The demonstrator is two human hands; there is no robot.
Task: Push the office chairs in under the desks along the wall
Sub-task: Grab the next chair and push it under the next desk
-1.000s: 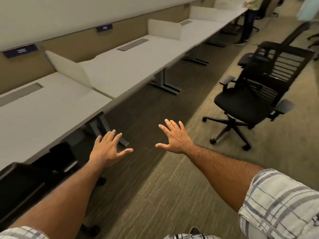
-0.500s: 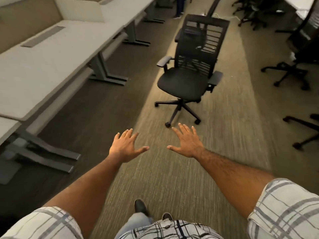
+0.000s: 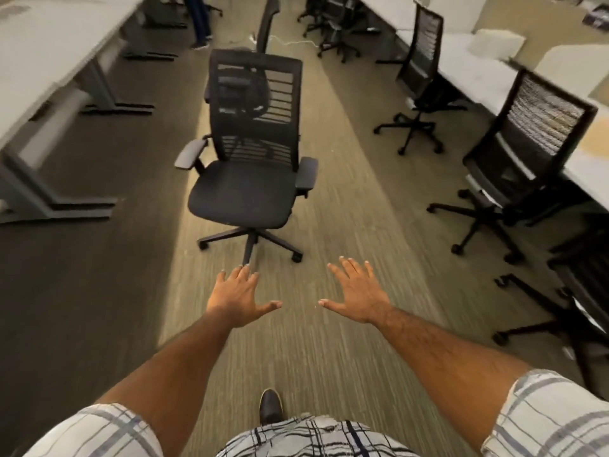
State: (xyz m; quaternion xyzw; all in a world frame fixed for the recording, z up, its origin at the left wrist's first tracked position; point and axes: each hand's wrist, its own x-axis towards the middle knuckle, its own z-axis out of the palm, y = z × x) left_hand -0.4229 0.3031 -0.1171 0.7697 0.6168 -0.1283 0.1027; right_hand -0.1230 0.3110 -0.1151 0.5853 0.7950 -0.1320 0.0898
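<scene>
**Black mesh chair stands loose in the aisle, both hands spread and empty**

A black office chair with a slatted mesh back, padded seat and grey armrests (image 3: 245, 166) stands in the middle of the olive striped carpet aisle (image 3: 346, 199), its seat turned toward the camera and its five-star wheeled base on the floor. It is well apart from the long white desk on grey metal legs (image 3: 49, 47) to the chair's left, not tucked under it.

Nearer the camera than the chair, the left hand (image 3: 235, 300) and right hand (image 3: 357, 298) are held out palm-down with fingers spread wide, gripping nothing and touching nothing. The left fingertips overlap the chair's nearest base leg in the picture, but whether they are close to it cannot be told. Both arms end in plaid short sleeves.

To the chair's right, two more black mesh-backed chairs (image 3: 527, 136) sit against a second row of white desks (image 3: 478, 70). Behind the chair, another chair back (image 3: 268, 24) stands farther along the aisle. A dark shoe (image 3: 270, 407) shows below the hands.
</scene>
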